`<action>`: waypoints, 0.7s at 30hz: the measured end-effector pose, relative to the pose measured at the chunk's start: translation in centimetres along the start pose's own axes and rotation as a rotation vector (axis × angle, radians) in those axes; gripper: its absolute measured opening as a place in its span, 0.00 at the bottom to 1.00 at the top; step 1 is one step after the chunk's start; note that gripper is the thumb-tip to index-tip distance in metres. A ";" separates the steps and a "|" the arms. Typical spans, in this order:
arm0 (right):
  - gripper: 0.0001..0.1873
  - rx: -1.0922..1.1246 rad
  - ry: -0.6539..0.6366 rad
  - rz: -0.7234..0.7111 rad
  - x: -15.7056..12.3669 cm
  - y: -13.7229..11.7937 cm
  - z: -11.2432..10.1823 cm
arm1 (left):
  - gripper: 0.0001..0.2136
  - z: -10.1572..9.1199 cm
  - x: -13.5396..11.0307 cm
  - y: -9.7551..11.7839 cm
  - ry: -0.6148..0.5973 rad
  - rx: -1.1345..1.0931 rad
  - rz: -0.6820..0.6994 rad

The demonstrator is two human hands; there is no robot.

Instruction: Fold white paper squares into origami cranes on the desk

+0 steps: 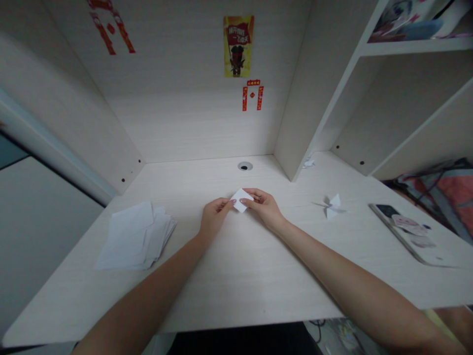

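A small folded white paper (241, 196), roughly diamond-shaped, is held between both hands over the middle of the desk. My left hand (215, 213) pinches its left corner, thumb on top. On the other side my right hand (266, 208) grips the right corner, with its thumb lying across the paper's face and the fingers behind. The fingers under the paper are partly hidden. To the left of my left hand lies a loose stack of white paper sheets (129, 231). A folded white paper pinwheel shape (332, 206) stands on the desk to the right.
A phone (410, 234) in a decorated case lies at the right of the desk (236, 286). Behind my hands is a round cable hole (245, 166). An upright partition (306, 98) divides the desk's back. A crumpled white piece (309, 162) sits beside it.
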State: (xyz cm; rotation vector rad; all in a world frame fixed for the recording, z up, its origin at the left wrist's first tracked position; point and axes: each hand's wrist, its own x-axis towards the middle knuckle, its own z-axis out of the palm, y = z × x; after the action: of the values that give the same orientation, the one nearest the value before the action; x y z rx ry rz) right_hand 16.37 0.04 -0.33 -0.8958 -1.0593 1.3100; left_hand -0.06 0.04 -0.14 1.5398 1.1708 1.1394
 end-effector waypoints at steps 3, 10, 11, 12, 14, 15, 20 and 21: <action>0.16 -0.061 -0.029 0.015 -0.1 0.0 -0.2 | 0.13 0.1 -0.2 0.0 -0.024 0.003 -0.009; 0.15 -0.192 -0.102 0.069 -0.3 0.2 -0.5 | 0.13 0.1 -0.5 0.1 -0.061 0.107 0.031; 0.15 -0.182 -0.099 0.067 -0.3 0.2 -0.4 | 0.13 0.1 -0.5 0.1 -0.061 0.116 0.039; 0.14 -0.170 -0.089 0.062 -0.3 0.2 -0.4 | 0.13 0.1 -0.5 0.2 -0.067 0.119 0.048; 0.13 -0.147 -0.054 0.044 -0.4 0.1 -0.2 | 0.12 0.2 -0.6 0.4 -0.078 0.113 0.066; 0.13 -0.136 -0.035 0.035 -0.5 0.2 -0.2 | 0.13 0.2 -0.6 0.5 -0.086 0.104 0.070; 0.12 -0.084 0.015 0.026 -0.6 0.4 0.0 | 0.14 0.4 -0.6 0.7 -0.120 0.067 0.058; 0.12 -0.069 0.026 0.033 -0.6 0.5 0.1 | 0.14 0.4 -0.5 0.6 -0.122 0.062 0.053</action>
State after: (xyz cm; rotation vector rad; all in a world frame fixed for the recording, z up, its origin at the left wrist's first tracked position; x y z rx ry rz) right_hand 16.18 -0.56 -0.84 -0.9831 -1.0796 1.2922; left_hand 0.33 -0.65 0.30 1.6726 1.0983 1.0366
